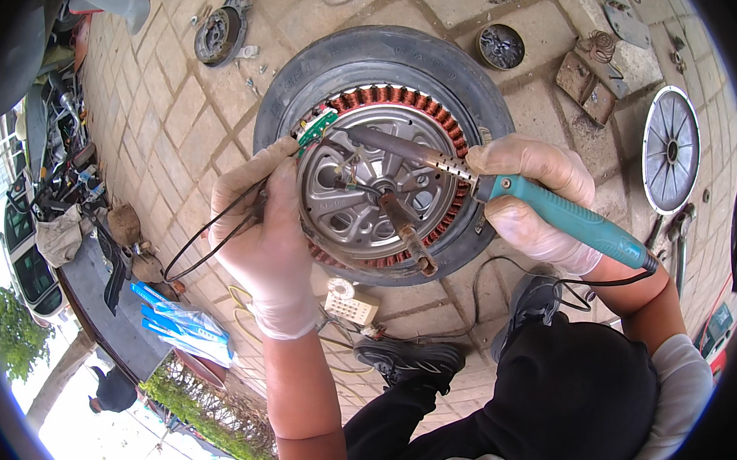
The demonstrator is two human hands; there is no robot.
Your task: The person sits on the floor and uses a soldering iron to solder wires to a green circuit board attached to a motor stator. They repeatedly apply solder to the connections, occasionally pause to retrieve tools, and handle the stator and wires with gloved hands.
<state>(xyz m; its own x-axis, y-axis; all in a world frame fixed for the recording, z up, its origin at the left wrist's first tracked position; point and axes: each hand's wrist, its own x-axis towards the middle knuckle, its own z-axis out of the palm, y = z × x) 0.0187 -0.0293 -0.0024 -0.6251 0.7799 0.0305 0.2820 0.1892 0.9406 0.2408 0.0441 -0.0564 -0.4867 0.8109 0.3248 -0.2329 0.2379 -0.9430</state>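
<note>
A tyre (310,69) lies flat on the paving with a hub motor inside it, its copper windings (409,95) ringing a silver hub (348,221) with an axle (410,232). My right hand (529,193), gloved, grips a teal-handled soldering iron (569,220); the iron's tip reaches left across the hub toward a small green circuit board (317,127). My left hand (264,224), gloved, pinches thin black wires (210,238) at the tyre's left edge, its fingertips beside the green board.
A round wheel cover (671,150) lies at the right, a brake plate (219,32) at the upper left, a small round tin (501,45) above the tyre. Blue packets (176,324) and a cream plug box (352,306) lie near my shoes (412,357).
</note>
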